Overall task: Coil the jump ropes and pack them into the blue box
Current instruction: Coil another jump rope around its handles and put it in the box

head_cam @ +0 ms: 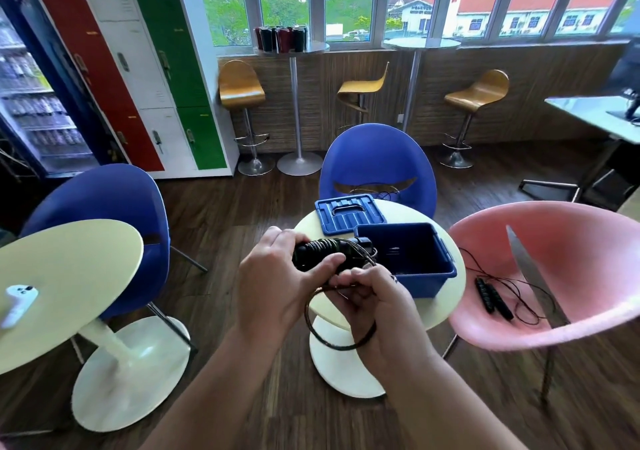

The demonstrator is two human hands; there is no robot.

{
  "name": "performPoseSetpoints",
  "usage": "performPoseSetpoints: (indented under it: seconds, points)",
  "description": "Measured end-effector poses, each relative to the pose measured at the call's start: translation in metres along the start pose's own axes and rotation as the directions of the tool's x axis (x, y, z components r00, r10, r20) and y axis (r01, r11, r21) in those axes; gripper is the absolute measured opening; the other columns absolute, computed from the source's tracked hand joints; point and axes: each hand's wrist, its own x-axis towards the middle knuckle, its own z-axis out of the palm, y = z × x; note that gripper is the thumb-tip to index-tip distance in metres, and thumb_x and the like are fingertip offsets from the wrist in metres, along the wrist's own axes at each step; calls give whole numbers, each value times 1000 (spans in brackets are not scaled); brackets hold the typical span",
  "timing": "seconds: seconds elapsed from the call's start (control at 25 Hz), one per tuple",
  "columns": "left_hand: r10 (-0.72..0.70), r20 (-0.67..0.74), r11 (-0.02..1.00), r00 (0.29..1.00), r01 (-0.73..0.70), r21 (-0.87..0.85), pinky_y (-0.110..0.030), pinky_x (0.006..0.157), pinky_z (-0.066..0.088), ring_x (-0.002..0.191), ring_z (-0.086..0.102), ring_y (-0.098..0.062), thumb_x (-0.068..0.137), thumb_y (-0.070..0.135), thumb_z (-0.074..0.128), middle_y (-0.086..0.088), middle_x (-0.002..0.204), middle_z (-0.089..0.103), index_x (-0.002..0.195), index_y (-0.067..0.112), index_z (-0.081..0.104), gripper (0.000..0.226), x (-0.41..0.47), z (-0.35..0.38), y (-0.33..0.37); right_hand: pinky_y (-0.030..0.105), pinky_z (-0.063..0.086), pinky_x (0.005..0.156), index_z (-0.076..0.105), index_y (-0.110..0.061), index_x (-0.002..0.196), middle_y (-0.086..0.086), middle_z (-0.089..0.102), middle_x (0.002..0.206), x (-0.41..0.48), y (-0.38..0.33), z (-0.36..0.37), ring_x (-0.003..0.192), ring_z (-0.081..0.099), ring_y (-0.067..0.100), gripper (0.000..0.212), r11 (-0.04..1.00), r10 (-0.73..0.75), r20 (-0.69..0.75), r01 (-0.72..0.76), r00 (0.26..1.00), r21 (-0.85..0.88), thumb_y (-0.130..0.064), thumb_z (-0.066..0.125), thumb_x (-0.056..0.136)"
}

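Within left hand, one jump rope.

Bright daylight from the windows far beyond the grip, sky washed out, shadows soft, jump rope in the grip fairly sharp, cream table left of the grip smeared with motion blur, floor below the grip blurred, wide-angle bowing at the frame edges.

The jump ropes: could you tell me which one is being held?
The jump rope gripped by the left hand and right hand, cord looped; the loose rope lies on the pink chair.
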Motion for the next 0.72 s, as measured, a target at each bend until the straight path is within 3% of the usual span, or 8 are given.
performPoseSetpoints:
  seconds: [0.08,0.12,0.2,0.24,0.32,0.48,0.64,0.72]
  points:
    - [7,-11,1000,1000,-7,-5,-33,68,55,75,64,-15,71,80,64,9,87,62,95,25,74,61,0,-1,2,48,56,81,55,-12,70,8,45,55,-3,2,-1,59,54,27,25,992,-67,-3,67,998,-105,-3,60,93]
    - [-6,-16,1000,1000,6,-5,-32,69,54,76,64,-14,71,81,63,9,87,62,95,25,74,62,1,-3,2,45,56,68,51,-14,73,4,43,54,-4,2,-3,53,48,24,24,941,-142,19,141,990,-306,-11,68,91]
    - [-33,-34,999,999,32,-12,-29,68,52,75,61,-12,71,82,61,10,87,62,97,24,75,65,3,-6,2,34,44,51,52,-19,78,-10,46,52,-10,5,-9,49,42,13,30,590,-268,126,266,955,-762,-34,77,83]
    - [-39,-42,999,998,38,-20,-27,68,50,75,61,-11,71,82,60,10,87,62,96,24,75,65,4,-8,2,30,40,49,57,-24,84,-11,46,50,-13,7,-12,48,40,8,28,405,-306,188,307,933,-861,-43,76,81]
    - [-54,-37,998,998,52,-48,-22,67,45,76,60,-8,71,82,61,12,86,62,96,24,75,64,3,-8,0,30,40,51,61,-35,98,-12,50,51,-19,12,-16,48,44,6,20,251,-327,300,389,896,-887,-50,65,87]
    - [-112,-22,987,993,109,-115,-14,65,40,78,60,-7,70,82,60,12,85,64,93,25,75,64,0,-7,-7,42,50,67,61,-26,90,-2,67,71,-21,28,-39,69,61,15,40,160,-389,308,393,868,-905,-52,31,100]
    - [-147,-12,977,989,143,-160,-19,66,43,78,61,-5,69,81,61,11,84,66,91,25,74,62,0,-6,-12,43,49,57,58,-18,77,-1,61,65,-21,48,-64,61,57,18,43,99,-382,330,393,863,-914,-50,37,99]
    - [-181,13,961,983,180,-208,-16,65,44,79,62,0,68,81,62,12,83,66,89,26,74,60,-3,-4,-11,45,52,57,57,-16,74,-1,61,64,-17,53,-72,59,59,19,39,174,-340,321,395,884,-902,-45,45,98]
